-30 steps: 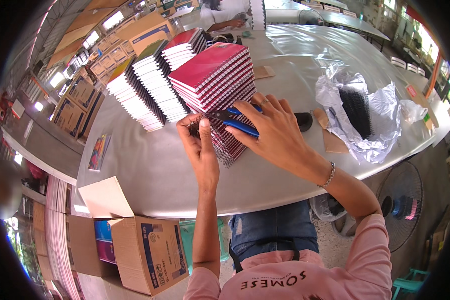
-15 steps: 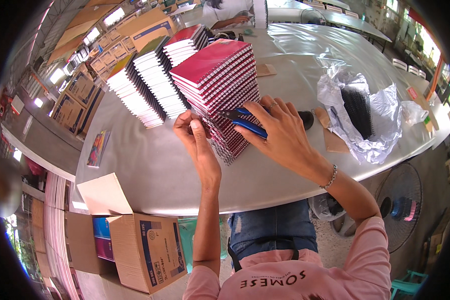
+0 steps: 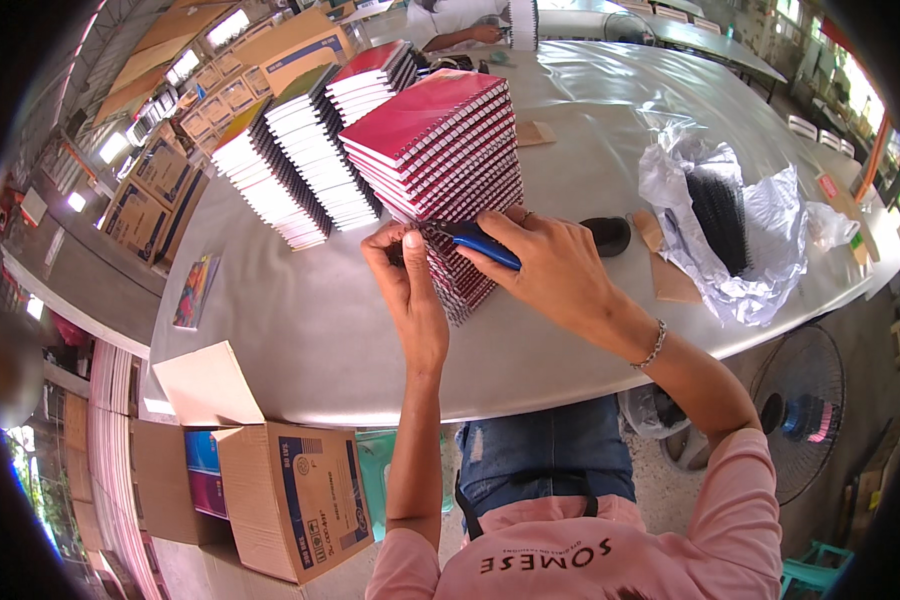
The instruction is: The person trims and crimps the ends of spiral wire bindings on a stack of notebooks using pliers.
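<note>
A tall stack of red spiral-bound notebooks (image 3: 440, 135) stands on the grey table (image 3: 320, 330). My left hand (image 3: 405, 275) pinches the wire binding at the stack's near corner. My right hand (image 3: 550, 265) grips blue-handled pliers (image 3: 480, 240) whose jaws meet the same spot on the spiral. Both hands press close together against the lower part of the stack. The pliers' tips are hidden behind my left fingers.
Slanted rows of more notebooks (image 3: 290, 165) lie behind left. A clear plastic bag with black wire coils (image 3: 730, 220) sits to the right, a black roll (image 3: 607, 235) nearby. An open cardboard box (image 3: 270, 480) stands on the floor left, a fan (image 3: 800, 410) right. Another person (image 3: 460, 20) works far back.
The view has shifted slightly; my hands stayed at the stack's corner, with the right hand and pliers edging closer to the left fingers.
</note>
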A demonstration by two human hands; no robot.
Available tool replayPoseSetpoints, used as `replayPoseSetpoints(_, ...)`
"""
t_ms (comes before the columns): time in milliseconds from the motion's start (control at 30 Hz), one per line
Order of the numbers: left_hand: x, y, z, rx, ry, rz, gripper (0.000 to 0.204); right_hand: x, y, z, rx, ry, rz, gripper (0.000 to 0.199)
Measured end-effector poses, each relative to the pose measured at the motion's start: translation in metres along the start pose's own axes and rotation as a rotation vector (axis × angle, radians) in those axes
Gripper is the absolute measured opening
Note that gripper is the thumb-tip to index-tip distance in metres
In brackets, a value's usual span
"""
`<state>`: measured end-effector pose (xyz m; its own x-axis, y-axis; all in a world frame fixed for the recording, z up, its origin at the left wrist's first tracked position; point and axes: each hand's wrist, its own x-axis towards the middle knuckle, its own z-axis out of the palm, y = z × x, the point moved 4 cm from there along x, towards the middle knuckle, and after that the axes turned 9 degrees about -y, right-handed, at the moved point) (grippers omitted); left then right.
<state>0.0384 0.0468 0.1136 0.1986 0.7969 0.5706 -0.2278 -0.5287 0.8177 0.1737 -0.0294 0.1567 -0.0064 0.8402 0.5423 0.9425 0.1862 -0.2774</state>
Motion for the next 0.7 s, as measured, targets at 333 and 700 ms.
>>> replayPoseSetpoints(333,-0.003,-0.007,0.000,-0.131,0.024,0.011,0.031,-0.012,0.002,-0.006,-0.047,0.097,-0.048,0.042)
replayPoseSetpoints(700,-0.008,-0.012,-0.002,-0.068,-0.020,-0.052,0.030,-0.006,0.002,0.007,0.042,-0.034,0.024,0.031)
